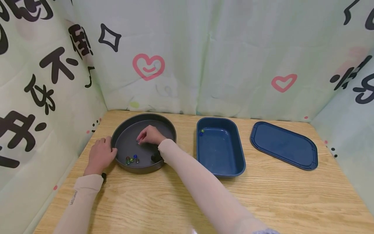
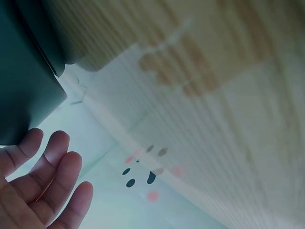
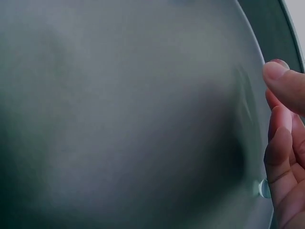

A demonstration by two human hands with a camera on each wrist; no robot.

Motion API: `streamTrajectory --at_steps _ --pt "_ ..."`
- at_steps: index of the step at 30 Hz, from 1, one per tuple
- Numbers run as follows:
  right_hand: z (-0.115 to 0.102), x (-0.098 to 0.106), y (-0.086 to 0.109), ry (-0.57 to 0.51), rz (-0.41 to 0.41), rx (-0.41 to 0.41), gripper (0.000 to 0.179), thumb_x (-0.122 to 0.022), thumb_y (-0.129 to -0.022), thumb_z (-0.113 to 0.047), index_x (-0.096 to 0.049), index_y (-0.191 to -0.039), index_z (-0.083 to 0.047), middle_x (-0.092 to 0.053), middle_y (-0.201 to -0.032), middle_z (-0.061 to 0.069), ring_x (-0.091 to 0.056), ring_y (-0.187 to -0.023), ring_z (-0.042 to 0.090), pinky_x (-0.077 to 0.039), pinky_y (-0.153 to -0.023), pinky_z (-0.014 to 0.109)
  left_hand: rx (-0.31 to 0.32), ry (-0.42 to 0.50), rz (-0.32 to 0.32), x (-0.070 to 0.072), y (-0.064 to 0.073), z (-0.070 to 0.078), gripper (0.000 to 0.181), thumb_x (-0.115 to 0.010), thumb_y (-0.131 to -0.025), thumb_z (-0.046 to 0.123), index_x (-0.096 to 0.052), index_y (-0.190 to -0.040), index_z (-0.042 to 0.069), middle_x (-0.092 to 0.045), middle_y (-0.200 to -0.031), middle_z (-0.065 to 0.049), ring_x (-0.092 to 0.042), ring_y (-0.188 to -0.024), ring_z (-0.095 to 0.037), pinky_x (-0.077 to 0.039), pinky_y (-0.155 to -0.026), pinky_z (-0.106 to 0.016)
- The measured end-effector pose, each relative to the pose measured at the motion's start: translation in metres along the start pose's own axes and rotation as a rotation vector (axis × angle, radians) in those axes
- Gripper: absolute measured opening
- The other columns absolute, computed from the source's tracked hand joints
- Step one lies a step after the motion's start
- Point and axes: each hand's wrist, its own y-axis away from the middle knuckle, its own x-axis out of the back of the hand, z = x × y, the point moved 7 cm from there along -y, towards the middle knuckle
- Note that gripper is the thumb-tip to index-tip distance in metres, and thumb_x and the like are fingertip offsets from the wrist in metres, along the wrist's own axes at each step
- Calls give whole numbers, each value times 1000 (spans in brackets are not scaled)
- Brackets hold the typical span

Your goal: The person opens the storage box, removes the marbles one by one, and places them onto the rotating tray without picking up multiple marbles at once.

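A round dark pan stands at the left of the wooden table. My left hand rests against its left side, with the thumb by the rim. In the left wrist view the fingers are loosely bent, one touching the pan's wall. Inside the pan, my right hand pinches a small glass marble at its fingertips. Several coloured marbles lie together near the pan's front. Another glassy marble shows beside the lower fingers in the right wrist view.
A deep blue rectangular container stands right of the pan, with two small marbles in its far left corner. Farther right lies a flat blue lid. Printed curtains enclose the table's back and sides.
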Motion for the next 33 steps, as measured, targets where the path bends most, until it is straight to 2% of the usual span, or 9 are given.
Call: streamTrajectory --at_steps 9,19,27,33 --pt "-1 -2 3 43 -14 -31 11 -77 -76 -7 -75 -87 -4 -73 -82 9 -58 -63 2 -44 -59 11 -12 0 17 3 0 3 36 -49 -84 13 -47 -109 -13 -54 -93 -33 -49 -85 -45 -41 -72 -56" --pt "-3 -6 2 123 -41 -27 11 -77 -76 -6 -75 -87 -5 -73 -80 6 -56 -62 0 -43 -59 10 -3 -3 2 2 1 3 38 -49 -85 14 -46 -112 -13 -54 -97 -33 -49 -88 -45 -40 -75 -56" --pt "0 -3 1 57 -49 -23 15 -78 -74 -5 -75 -89 -4 -73 -81 8 -57 -63 1 -44 -59 11 -2 -10 5 3 1 3 36 -49 -85 14 -47 -110 -12 -54 -96 -33 -49 -87 -45 -41 -74 -56" --pt "-3 14 3 34 -35 4 18 -78 -75 -8 -75 -93 -5 -74 -86 9 -60 -67 2 -46 -62 11 1 -7 0 0 -1 1 38 -48 -85 14 -46 -112 -13 -54 -97 -33 -49 -88 -45 -41 -74 -56"
